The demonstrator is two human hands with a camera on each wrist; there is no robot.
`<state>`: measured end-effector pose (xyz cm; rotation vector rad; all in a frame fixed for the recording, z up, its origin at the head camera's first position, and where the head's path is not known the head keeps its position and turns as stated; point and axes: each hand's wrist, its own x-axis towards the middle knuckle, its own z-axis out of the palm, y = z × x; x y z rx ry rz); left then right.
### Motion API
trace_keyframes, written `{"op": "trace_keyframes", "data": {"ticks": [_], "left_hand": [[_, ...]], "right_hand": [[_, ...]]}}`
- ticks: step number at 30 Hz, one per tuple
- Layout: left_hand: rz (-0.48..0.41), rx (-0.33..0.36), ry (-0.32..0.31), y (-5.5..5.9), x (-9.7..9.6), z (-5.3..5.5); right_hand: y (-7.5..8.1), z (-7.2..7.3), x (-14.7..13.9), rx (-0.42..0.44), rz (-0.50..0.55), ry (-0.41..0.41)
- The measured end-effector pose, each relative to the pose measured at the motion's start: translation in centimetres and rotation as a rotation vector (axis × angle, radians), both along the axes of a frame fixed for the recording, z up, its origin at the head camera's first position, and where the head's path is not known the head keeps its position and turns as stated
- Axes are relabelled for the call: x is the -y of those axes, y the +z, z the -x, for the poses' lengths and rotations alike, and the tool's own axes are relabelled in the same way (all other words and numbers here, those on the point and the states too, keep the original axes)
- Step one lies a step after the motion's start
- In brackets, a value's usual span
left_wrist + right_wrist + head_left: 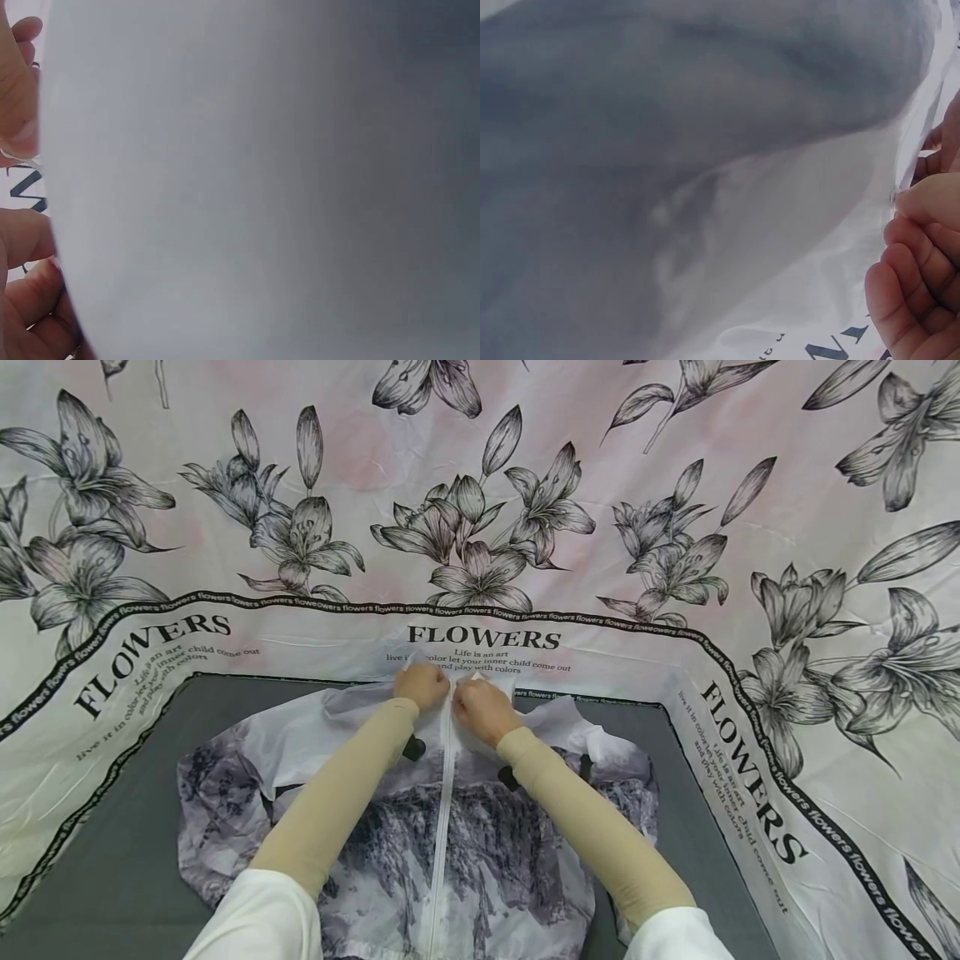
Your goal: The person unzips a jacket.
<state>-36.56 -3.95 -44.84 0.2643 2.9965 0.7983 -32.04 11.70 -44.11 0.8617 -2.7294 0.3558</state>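
A thin zip-up jacket [390, 852], white at the shoulders with a grey-purple mountain-like print below, lies spread with its front upward. A white zipper [442, 827] runs down its middle. At the top of the zipper my left hand [422, 685] pinches the collar edge on one side. Close beside it, my right hand [483, 706] pinches the other side. In the right wrist view, thumb and fingers [922, 202] hold the white fabric edge. Pale blurred cloth [225, 187] fills most of the left wrist view and hides much of the left hand's grip.
The jacket rests on a dark grey surface [97, 868]. Around this runs a white cloth border with "FLOWERS" lettering [483, 637]. Beyond it spreads flower-printed cloth [480, 543]. Two small dark pieces [414, 748] show on the jacket near the forearms.
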Motion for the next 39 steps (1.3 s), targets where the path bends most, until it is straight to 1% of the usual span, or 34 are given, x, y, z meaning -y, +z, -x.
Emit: {"op": "trace_keyframes", "data": {"ticks": [5, 9, 12, 17, 21, 28, 35, 39], "left_hand": [[0.016, -0.006, 0.007, 0.0, 0.0, 0.0], [0.018, 0.005, 0.003, 0.4, 0.1, -0.3], [0.019, 0.021, 0.001, 1.0, 0.1, -0.6], [0.007, 0.062, 0.008, 1.3, 0.1, -0.4], [-0.011, 0.079, 0.021, 1.3, 0.0, -0.1], [-0.021, 0.068, 0.023, 1.0, 0.1, 0.3], [-0.030, 0.064, 0.027, 1.3, -0.1, 0.2], [-0.027, 0.058, 0.027, 1.1, -0.1, 0.2]], "right_hand": [[0.1, -0.1, 0.0, 0.014, -0.005, 0.004], [0.2, -0.4, -0.1, 0.011, -0.009, 0.017], [0.4, -0.5, -0.2, 0.015, -0.015, 0.023], [0.5, -0.7, -0.2, 0.020, -0.023, 0.023], [0.6, -0.9, -0.2, 0.028, -0.024, 0.027], [0.7, -1.2, -0.1, 0.054, -0.028, 0.031], [0.8, -1.4, -0.2, 0.046, -0.025, 0.032], [0.6, -1.6, -0.4, 0.056, -0.033, 0.033]]}}
